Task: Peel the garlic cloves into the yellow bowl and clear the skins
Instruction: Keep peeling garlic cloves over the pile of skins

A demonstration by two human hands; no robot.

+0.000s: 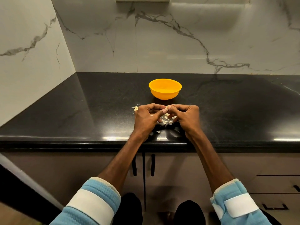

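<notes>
The yellow bowl stands on the black countertop, just beyond my hands. My left hand and my right hand meet in front of it, fingers curled. Between their fingertips they pinch a small pale garlic clove. Loose papery skins lie scattered on the counter under and between the hands. A further pale piece of garlic or skin lies just left of the left hand. The bowl's inside is hidden from this angle.
A marble wall backs the counter and another closes its left side. The counter's front edge runs just under my wrists, with cabinet doors and black handles below. A small skin scrap lies near the edge.
</notes>
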